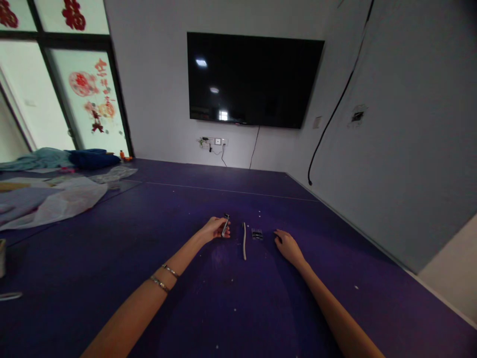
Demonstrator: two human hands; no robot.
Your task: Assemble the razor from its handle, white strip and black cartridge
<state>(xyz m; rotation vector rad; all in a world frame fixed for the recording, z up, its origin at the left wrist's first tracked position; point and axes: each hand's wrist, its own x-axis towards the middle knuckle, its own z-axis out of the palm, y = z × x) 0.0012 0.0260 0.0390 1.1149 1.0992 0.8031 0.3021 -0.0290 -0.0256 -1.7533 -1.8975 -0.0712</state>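
My left hand (216, 228) is closed around a slim silver-grey tool with a dark end (225, 226), held upright just above the purple surface (179, 308). Its exact kind is too small to make out. To its right lies a thin off-white stick (245, 243) with a dark tip, perhaps a toothbrush. Beside that stick is a small clear pack with dark pieces (257, 234). My right hand (288, 245) rests palm down on the surface, right of the pack and apart from it. Its fingers are loosely bent and hold nothing visible.
Crumpled plastic sheeting (74, 199) and folded cloths (93, 158) lie on the left. A black cable (330, 114) hangs down the right wall, its end near the surface. A television (253, 79) is mounted on the far wall above several sockets (217, 141).
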